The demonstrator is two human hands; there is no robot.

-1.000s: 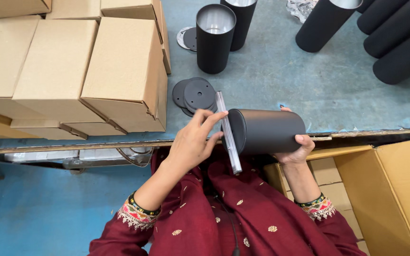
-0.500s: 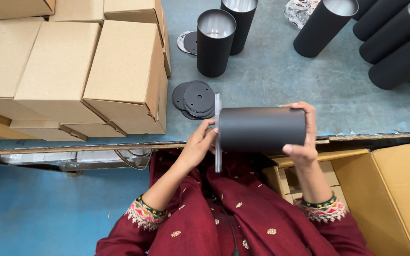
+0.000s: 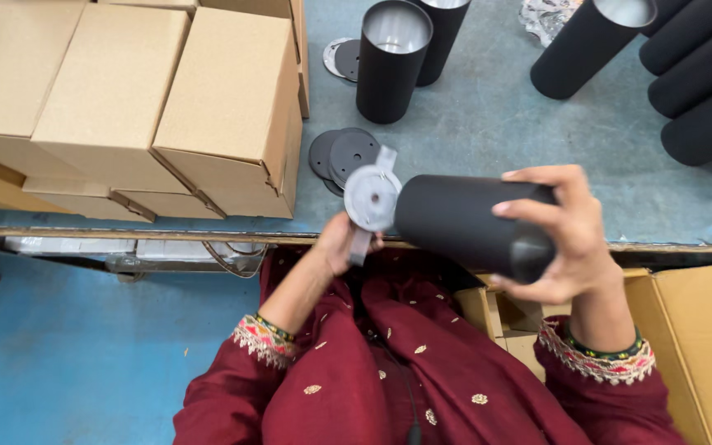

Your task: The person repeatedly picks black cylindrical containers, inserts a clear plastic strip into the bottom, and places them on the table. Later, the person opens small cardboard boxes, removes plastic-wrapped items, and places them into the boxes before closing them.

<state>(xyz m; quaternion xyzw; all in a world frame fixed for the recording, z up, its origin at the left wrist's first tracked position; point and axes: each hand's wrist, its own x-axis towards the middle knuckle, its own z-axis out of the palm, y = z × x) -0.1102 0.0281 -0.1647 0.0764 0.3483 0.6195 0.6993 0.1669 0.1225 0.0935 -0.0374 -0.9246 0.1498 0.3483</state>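
My right hand [image 3: 569,232] grips a black cylinder housing [image 3: 465,221] held sideways above the table's front edge, its far end tipped toward me. My left hand [image 3: 341,244] holds a grey round disc with a flat bracket strip [image 3: 371,199] against the cylinder's left end. A small stack of dark discs [image 3: 344,155] lies on the table just behind the left hand. An upright open black cylinder [image 3: 391,59] stands further back.
Closed cardboard boxes [image 3: 150,107] are stacked on the left of the grey-blue table [image 3: 488,124]. More black cylinders [image 3: 694,74] lie at the back right. An open cardboard box [image 3: 702,346] sits at my right, below the table edge. The floor [image 3: 84,354] is blue.
The cylinder has tilted so its right end points toward me, and the disc with its bracket now faces the camera at the left end. Both hands shifted slightly with it.
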